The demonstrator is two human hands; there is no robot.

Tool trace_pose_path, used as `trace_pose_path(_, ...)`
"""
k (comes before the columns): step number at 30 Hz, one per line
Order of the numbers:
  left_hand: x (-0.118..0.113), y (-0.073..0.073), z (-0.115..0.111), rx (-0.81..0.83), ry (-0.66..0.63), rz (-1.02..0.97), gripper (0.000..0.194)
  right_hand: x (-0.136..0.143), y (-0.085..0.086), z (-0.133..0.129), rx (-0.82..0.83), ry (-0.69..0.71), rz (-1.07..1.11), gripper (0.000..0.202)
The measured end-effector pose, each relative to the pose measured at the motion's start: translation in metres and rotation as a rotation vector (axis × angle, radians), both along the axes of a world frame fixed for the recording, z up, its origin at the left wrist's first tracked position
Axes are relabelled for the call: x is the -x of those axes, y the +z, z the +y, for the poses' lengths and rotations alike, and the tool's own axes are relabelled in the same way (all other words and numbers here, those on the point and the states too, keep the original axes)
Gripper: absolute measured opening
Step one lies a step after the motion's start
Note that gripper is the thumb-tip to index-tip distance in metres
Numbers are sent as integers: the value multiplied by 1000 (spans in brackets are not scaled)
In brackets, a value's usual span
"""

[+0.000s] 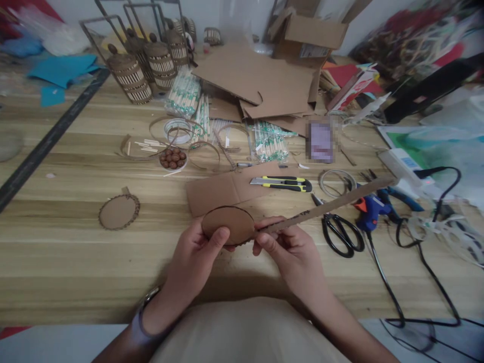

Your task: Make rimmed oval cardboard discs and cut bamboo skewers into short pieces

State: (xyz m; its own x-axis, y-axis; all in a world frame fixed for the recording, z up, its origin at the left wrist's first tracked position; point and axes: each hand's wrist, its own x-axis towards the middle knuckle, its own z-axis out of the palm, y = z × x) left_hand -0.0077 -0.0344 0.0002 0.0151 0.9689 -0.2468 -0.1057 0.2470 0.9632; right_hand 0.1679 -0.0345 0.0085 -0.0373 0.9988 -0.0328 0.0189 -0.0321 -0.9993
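Observation:
My left hand grips a round cardboard disc, its thumb pressed on the top face. In my right hand a long narrow cardboard strip is pinched near its lower end, which meets the disc's right edge. The strip slants up and away to the right. Some ridged edging shows under the disc's near rim. Just beyond the disc lies a flat cardboard piece with a yellow-and-black utility knife on it. Another disc with ridged edging lies to the left.
Black-handled scissors and a blue glue gun with its cord lie at right. Behind are a bowl of brown balls, bagged sticks, cardboard sheets and lantern-like bamboo pieces. A dark bar crosses the left side.

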Motion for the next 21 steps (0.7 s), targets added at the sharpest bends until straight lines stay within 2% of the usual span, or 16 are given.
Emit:
trace_pose_path(5,1,8,0,-44,-52,80,23,-3,0,-1,15,34,-35,22)
trace_pose_path(13,8,9,0,42,-200,126,34,-12,0,-2,17,181,-214,16)
trace_pose_path(16,12,11,5,4,-254,179,30,-11,-1,-3,36,214,-233,19)
trace_pose_path(19,11,13,8,-55,-175,136,25,-4,-3,-5,71,194,-129,22)
trace_pose_path(21,6,12,9,-59,-76,49,37,1,-5,-5,71,169,-76,28)
